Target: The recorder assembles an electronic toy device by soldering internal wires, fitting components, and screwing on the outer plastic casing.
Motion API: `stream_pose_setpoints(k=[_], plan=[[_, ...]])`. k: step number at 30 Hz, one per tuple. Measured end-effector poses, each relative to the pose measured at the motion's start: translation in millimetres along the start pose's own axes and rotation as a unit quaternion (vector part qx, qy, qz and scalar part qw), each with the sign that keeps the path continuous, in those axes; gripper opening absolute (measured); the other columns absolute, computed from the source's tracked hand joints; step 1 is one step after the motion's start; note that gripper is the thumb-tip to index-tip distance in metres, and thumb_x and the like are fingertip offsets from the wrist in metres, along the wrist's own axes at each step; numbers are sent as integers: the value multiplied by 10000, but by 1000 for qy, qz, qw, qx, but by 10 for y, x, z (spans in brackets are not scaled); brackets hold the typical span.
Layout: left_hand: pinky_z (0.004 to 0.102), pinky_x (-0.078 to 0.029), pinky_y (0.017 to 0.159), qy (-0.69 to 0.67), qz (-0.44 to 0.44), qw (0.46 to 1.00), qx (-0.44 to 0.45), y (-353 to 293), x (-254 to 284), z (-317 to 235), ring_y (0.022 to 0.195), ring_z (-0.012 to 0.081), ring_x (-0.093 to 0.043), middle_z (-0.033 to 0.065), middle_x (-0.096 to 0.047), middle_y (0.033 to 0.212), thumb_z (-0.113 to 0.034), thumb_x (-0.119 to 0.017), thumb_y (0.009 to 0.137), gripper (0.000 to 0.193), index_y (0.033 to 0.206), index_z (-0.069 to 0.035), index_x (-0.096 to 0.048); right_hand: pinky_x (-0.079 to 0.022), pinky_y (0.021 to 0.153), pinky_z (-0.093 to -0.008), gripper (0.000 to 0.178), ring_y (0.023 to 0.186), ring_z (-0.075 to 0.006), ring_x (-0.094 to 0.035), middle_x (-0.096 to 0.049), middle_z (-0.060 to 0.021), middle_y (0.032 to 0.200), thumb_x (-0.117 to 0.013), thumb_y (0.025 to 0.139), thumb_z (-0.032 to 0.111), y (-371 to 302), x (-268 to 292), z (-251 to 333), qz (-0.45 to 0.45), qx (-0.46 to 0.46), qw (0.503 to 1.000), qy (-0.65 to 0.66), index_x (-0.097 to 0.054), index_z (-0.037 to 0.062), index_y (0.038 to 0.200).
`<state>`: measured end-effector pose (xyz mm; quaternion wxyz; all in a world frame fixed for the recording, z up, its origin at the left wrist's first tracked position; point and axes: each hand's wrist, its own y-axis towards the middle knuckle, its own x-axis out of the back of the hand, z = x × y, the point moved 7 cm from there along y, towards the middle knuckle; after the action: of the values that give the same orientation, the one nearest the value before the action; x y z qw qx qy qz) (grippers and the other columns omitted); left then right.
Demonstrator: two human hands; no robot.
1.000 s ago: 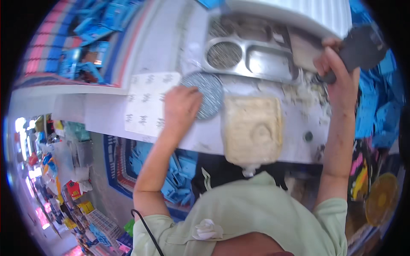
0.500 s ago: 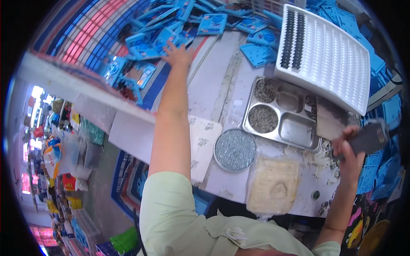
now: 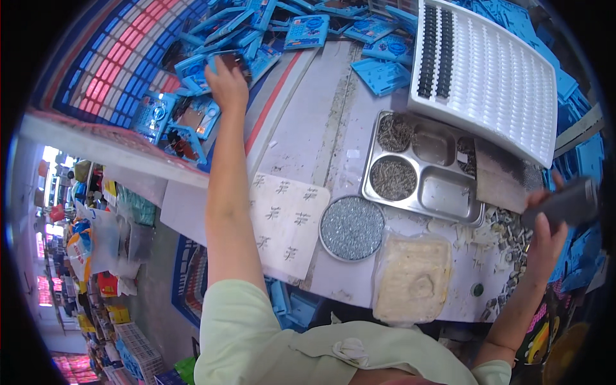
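At the far left, my left hand (image 3: pixel 227 82) closes its fingers on the edge of a blue plastic casing (image 3: pixel 191 72) in a loose pile; the dark brown inside of a casing shows just past the fingertips. Over on the right, my right hand (image 3: pixel 545 247) is wrapped round a dark grey, thick-bodied tool (image 3: pixel 570 204), whose exact kind is blurred. A steel compartment tray (image 3: pixel 420 215) stands between my arms, with small metal screws (image 3: pixel 393 178) in its round wells. Nearer me is a round dish (image 3: pixel 352 228) of small silvery pieces.
A white ridged tray (image 3: pixel 500 83) with rows of black parts stands tilted at the back right. Blue casings (image 3: pixel 307 32) lie along the back. A plastic-wrapped yellowish block (image 3: pixel 412 279) rests near the front edge. A marked white sheet (image 3: pixel 285 221) lies beside my left forearm.
My left hand has moved left and nearer, its spread fingers now closing on a casing. My right hand has shifted slightly right with the dark tool.
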<state>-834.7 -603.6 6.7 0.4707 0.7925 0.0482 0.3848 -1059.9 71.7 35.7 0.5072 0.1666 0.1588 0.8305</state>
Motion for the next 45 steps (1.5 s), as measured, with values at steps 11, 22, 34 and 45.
stream_pose_setpoints(k=[11, 22, 34, 45], plan=[[339, -480, 1050, -663, 145, 658, 326, -2376, 1882, -2004, 1301, 235, -558, 208, -461, 1523, 130, -504, 915, 657, 1547, 72, -331, -469, 1023, -338, 716, 1234, -159, -556, -568, -94, 1389, -739, 935, 168, -1378, -1929, -148, 274, -186, 910, 251, -380, 44, 1542], [338, -436, 909, -332, 454, 826, 48, -3629, 2760, -2680, 1057, 203, -572, 97, -606, 1137, -106, -841, 748, 651, 1368, -97, -640, -558, 839, -283, 508, 1012, -147, -674, -680, -89, 1186, -551, 1058, 372, -1755, -973, -775, 223, -368, 872, 233, -557, -39, 1357], [390, -417, 773, -316, 466, 778, -278, -3945, 2430, -3229, 879, 209, -613, 20, -605, 939, -132, -789, 778, 428, 1199, -119, -712, -414, 562, -273, 282, 588, -80, -513, -552, -18, 612, -638, 998, 275, -1457, -568, -680, 208, -156, 944, -203, -706, 6, 949], [379, -420, 693, -236, 505, 779, -287, -4016, 2572, -3333, 846, 226, -628, 43, -591, 910, -150, -758, 844, 418, 1251, -102, -676, -392, 509, -303, 241, 505, -142, -498, -556, -45, 574, -756, 883, 249, -1789, -579, -649, 253, -172, 924, -229, -664, 27, 888]])
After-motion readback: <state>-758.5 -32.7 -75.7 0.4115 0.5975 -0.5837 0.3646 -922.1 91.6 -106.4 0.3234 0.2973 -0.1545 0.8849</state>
